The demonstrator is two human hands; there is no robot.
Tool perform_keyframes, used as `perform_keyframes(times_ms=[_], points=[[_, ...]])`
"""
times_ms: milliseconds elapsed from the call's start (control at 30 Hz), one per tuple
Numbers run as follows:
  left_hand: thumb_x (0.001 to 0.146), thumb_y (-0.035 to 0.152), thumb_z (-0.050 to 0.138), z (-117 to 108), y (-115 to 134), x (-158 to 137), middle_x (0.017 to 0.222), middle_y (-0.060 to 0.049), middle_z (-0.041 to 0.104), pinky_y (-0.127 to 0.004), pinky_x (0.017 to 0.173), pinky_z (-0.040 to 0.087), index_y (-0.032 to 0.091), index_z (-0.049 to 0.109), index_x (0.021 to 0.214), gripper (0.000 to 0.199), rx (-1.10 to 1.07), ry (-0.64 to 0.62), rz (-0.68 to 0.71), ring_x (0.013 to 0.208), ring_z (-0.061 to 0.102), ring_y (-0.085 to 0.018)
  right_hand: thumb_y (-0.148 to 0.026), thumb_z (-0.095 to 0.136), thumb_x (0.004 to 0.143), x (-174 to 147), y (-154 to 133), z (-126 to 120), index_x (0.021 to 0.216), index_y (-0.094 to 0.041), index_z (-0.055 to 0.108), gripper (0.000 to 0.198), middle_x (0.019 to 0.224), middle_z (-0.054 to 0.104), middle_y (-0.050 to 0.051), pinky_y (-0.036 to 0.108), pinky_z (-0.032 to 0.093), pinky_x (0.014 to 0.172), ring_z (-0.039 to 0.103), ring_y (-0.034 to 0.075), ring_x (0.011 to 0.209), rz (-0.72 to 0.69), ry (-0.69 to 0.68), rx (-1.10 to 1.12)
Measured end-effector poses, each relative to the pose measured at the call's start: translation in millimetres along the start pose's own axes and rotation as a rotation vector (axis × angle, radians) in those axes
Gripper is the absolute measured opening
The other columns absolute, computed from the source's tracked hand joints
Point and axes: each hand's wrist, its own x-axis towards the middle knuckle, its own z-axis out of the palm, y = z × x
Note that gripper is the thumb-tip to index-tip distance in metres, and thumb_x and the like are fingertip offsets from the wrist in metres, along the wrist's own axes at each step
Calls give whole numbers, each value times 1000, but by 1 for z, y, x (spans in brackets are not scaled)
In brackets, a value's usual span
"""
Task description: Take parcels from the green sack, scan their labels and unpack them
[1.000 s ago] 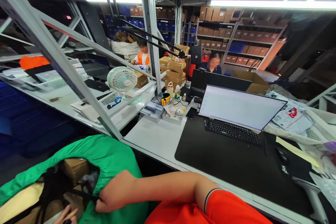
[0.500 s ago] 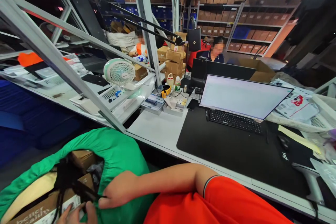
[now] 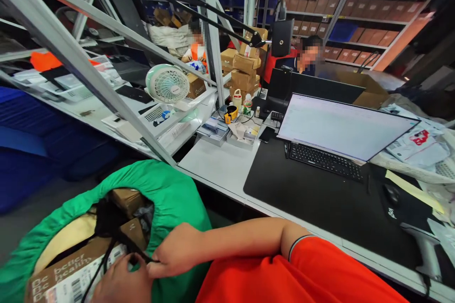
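A green cloth bag with a gathered rim stands low at the left, its mouth wide. Inside lie a brown cardboard box with white print and a label, smaller boxes, and a bunched black piece from which black cord runs. My right hand, reaching across from the red sleeve, is closed on the cord at the bag's near rim. Right beside it my left hand is curled over the box, thumb and finger pinched around the cord. Its other fingers are partly hidden.
A desk edge and metal post border the bag. On the desk are a monitor, keyboard, mouse, scanner and small trays. A fan stands left. Two people sit beyond the desk.
My left hand has moved up and right, close against my right hand, with the cord between them. The view has shifted, so more of the printed box shows.
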Motion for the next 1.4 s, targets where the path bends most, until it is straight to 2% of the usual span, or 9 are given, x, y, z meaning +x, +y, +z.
perform_keyframes(times_ms=[167, 300, 500, 600, 733, 900, 1033, 1133, 1400], points=[[88, 32, 46, -10, 25, -11, 94, -16, 73, -39, 70, 41, 13, 71, 88, 31, 233, 57, -62, 82, 63, -30, -44, 43, 98, -25, 7, -6, 73, -19, 71, 46, 74, 73, 7, 27, 28, 49, 64, 18, 63, 0, 49, -147], [93, 29, 48, -8, 35, -11, 99, -12, 73, -40, 84, 43, 16, 72, 91, 27, 143, 78, -110, 92, 64, -27, -34, 41, 100, -25, 57, -24, 69, -19, 68, 43, 72, 72, 9, 30, 27, 56, 65, 18, 66, 150, 169, -235], [89, 20, 57, -22, 29, -13, 98, -9, 72, -44, 101, 40, 18, 69, 85, 13, -55, 192, -158, 97, 62, -25, -43, 37, 101, 1, 97, -32, 72, -21, 61, 43, 73, 67, 7, 31, 31, 60, 62, 20, 67, 93, 253, -182], [88, 18, 58, -35, 26, -4, 99, -8, 72, -43, 105, 39, 19, 66, 85, 9, -143, 256, -160, 99, 62, -24, -46, 37, 100, 16, 92, -33, 89, -20, 65, 40, 85, 69, 8, 31, 42, 67, 63, 20, 74, 25, 406, 66], [89, 21, 58, -38, 19, 36, 110, -12, 67, -41, 99, 42, 15, 64, 104, 17, -140, 243, -252, 108, 58, -26, -47, 46, 97, 52, 66, -49, 100, -20, 64, 33, 108, 68, 12, 38, 49, 92, 63, 23, 103, -250, 675, 417], [86, 23, 62, -20, 5, 93, 124, -21, 60, -42, 100, 39, 7, 52, 129, 46, -37, 137, -377, 120, 53, -32, -44, 44, 99, 86, 16, -71, 78, -22, 57, 33, 105, 71, 8, 46, 40, 109, 62, 22, 109, -454, 521, 740], [90, 25, 56, -11, -10, 116, 114, -21, 65, -44, 105, 34, 6, 60, 114, 31, 113, 71, -285, 114, 55, -32, -51, 42, 97, 86, 1, -61, 66, -22, 49, 43, 65, 55, 0, 35, 50, 87, 56, 15, 69, -386, 359, 772], [91, 25, 55, -7, -23, 123, 114, -22, 65, -44, 108, 30, 6, 64, 108, 27, 128, 68, -230, 116, 53, -32, -53, 43, 94, 75, 3, -42, 62, -22, 40, 44, 59, 40, -4, 25, 39, 59, 41, 12, 58, -292, 342, 679], [93, 28, 50, 10, -38, 125, 108, -18, 67, -42, 103, 34, 10, 70, 99, 28, 142, 90, -170, 111, 54, -31, -48, 41, 95, 33, -2, -16, 60, -23, 30, 44, 57, 32, -4, 27, 27, 54, 35, 11, 56, -294, 445, 512]])
